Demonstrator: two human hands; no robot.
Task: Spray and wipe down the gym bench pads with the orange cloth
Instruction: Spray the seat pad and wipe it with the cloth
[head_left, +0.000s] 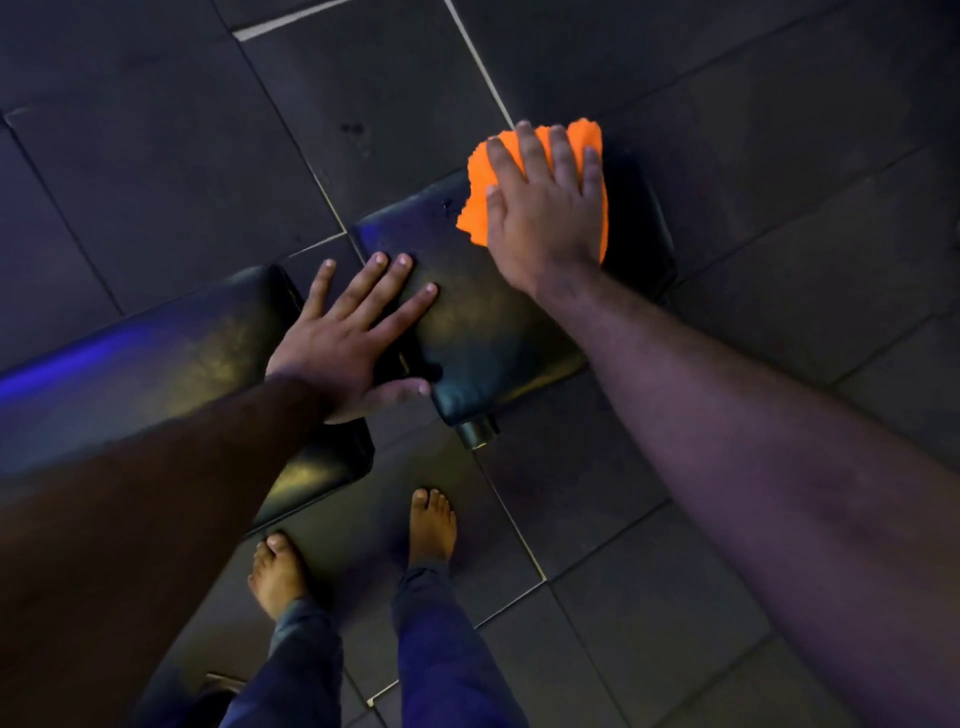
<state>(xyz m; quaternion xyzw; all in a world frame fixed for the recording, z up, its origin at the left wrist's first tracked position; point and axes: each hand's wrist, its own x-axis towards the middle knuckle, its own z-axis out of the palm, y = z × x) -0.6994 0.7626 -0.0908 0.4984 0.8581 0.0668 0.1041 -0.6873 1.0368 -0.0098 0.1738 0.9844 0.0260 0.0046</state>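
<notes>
1. The right hand (540, 208) lies flat, palm down, on the orange cloth (480, 208), fingers spread and pointing to the far side; it presses the cloth rather than gripping it.
2. The cloth sits on the far right end of the smaller bench pad (483, 332), its ragged edge showing to the left of the hand and a strip of orange showing along the hand's right side.
3. The left hand (348, 338) is open and holds nothing. It rests flat across the gap between the two pads, fingertips on the smaller pad, heel of the palm on the longer pad (171, 364), thumb stretched toward the near edge of the smaller pad.
4. Both pads are black and glossy, with dull yellowish sheen in patches and a streak of blue light along the far left edge of the longer one.
5. A few small dark spots sit on the smaller pad just left of the cloth; I cannot tell whether they are droplets or marks.
6. A short dark metal stub (478, 428) pokes out below the near corner of the smaller pad.
7. The floor (156, 130) is dark tile with pale grout lines.
8. Two bare feet stand on the near side of the bench, the left foot (278, 574) and the right foot (432, 525), with dark blue trouser legs (441, 649) above them.
</notes>
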